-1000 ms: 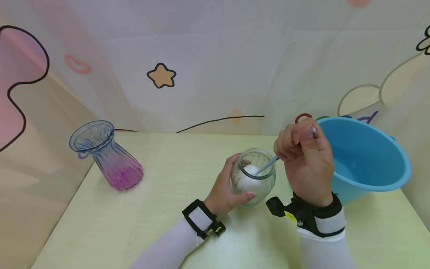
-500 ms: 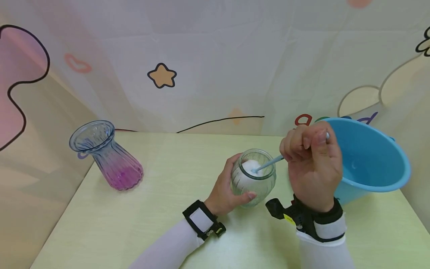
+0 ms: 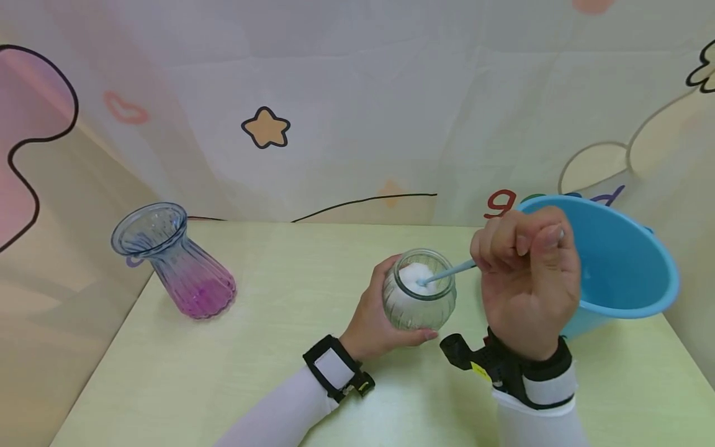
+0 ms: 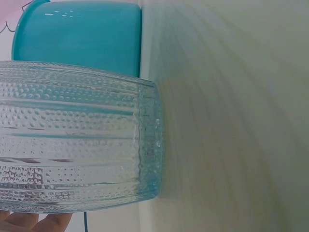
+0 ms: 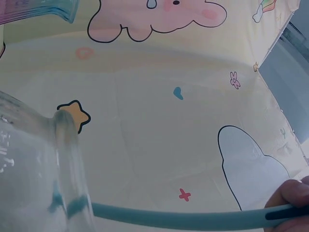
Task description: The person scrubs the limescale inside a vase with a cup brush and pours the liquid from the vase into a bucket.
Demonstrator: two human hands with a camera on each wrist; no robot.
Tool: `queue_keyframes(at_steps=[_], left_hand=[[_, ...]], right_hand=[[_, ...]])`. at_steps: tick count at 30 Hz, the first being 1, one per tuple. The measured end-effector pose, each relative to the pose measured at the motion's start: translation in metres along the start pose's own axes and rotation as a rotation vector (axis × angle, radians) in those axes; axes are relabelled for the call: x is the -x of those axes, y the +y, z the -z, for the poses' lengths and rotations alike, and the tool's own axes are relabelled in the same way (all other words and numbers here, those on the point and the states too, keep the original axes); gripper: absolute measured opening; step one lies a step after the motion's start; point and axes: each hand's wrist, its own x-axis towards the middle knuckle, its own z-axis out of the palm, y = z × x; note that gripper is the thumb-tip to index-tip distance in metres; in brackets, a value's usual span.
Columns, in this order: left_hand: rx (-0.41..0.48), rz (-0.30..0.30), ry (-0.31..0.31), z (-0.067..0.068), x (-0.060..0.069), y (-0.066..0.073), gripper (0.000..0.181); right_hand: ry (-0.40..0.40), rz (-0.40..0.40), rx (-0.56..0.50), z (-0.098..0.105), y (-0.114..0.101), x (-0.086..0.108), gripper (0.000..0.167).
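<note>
A ribbed clear glass jar stands near the middle of the table, its mouth tipped slightly towards me. My left hand grips it round the left side, with the thumb low at the front. In the left wrist view, the jar's dotted wall fills much of the frame. Inside the jar sits the white, sponge-like head of a bottle brush. Its light-blue handle slants out over the rim to my right hand, which holds the far end in curled fingers.
A large blue bucket stands at the right, just behind my right hand. A fluted glass vase, blue above and pink below, is at the left of the table. A printed cloth hangs behind.
My right hand has moved right and slightly down with the brush handle, and the white head now sits more centrally in the jar's mouth. My left thumb has shifted lower on the jar.
</note>
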Motion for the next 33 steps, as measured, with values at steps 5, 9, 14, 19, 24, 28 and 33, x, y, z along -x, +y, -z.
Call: queue_keyframes(at_steps=[5,9,14,19,24,28,33], left_hand=[[-0.014,-0.031,-0.003,0.001,0.0,-0.001,0.114],[-0.039,-0.049,-0.008,0.004,-0.002,-0.002,0.114],[-0.032,-0.05,-0.036,0.008,-0.002,-0.002,0.115],[-0.037,-0.049,-0.072,0.014,-0.002,-0.003,0.113],[-0.065,-0.06,-0.11,0.023,-0.002,-0.004,0.113],[-0.084,-0.077,-0.143,0.028,-0.004,-0.004,0.114],[-0.055,-0.07,-0.187,0.032,-0.006,-0.005,0.115]], right_hand=[[0.017,0.043,-0.025,-0.002,-0.001,0.0,0.032],[0.029,0.055,-0.028,-0.001,-0.003,0.001,0.033],[0.053,0.07,-0.027,-0.001,-0.006,0.001,0.034],[0.082,0.089,-0.052,-0.003,-0.009,0.002,0.035],[0.078,0.115,-0.085,-0.005,-0.008,0.001,0.034],[0.072,0.122,-0.097,-0.007,-0.009,0.002,0.033],[0.093,0.14,-0.127,-0.01,-0.013,0.004,0.034]])
